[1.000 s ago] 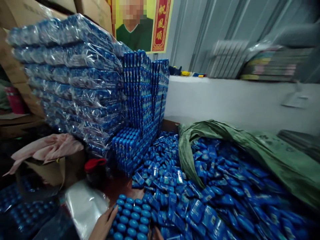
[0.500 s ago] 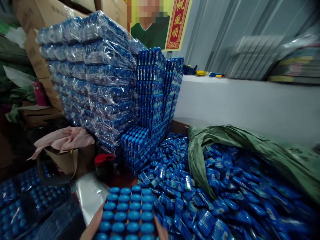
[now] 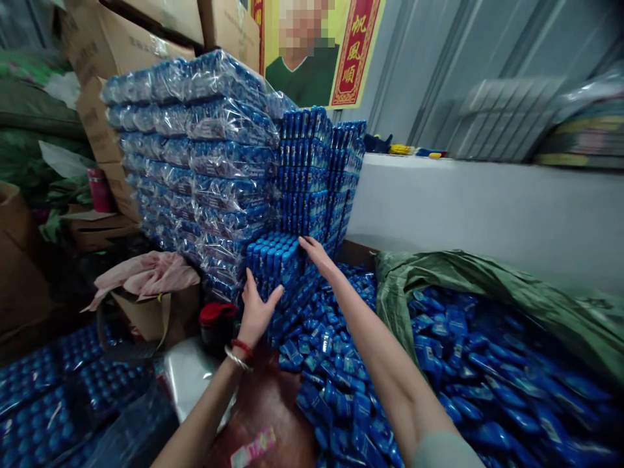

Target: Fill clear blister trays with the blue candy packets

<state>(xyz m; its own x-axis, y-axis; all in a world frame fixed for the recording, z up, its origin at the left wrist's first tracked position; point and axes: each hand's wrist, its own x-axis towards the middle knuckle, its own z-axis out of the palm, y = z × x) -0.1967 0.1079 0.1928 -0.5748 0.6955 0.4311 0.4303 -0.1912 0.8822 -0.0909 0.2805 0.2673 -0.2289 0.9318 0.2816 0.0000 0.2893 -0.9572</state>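
A block of small, flat blue containers [image 3: 273, 250], standing on end in close rows, sits at the front of the stacked rows. My left hand [image 3: 258, 309], with a red band and a pale bracelet at the wrist, is at its front left corner, thumb and fingers spread against its sides. On the other side, the fingers of my right hand [image 3: 314, 252] lie along its right edge near the top. The block is between both hands. Loose blue containers [image 3: 336, 364] lie heaped below my right forearm.
Plastic-wrapped packs [image 3: 195, 143] rise in a tall stack at left. A green sack [image 3: 394, 286] full of blue containers lies open at right. A red-lidded jar [image 3: 217, 318], clear plastic bags [image 3: 188, 374] and a paper bag [image 3: 146, 312] with pink cloth stand near my left arm.
Both hands have carried the block of blue containers from close in front of me forward onto the front of the stack. The red surface underneath now shows. The view has shifted slightly.
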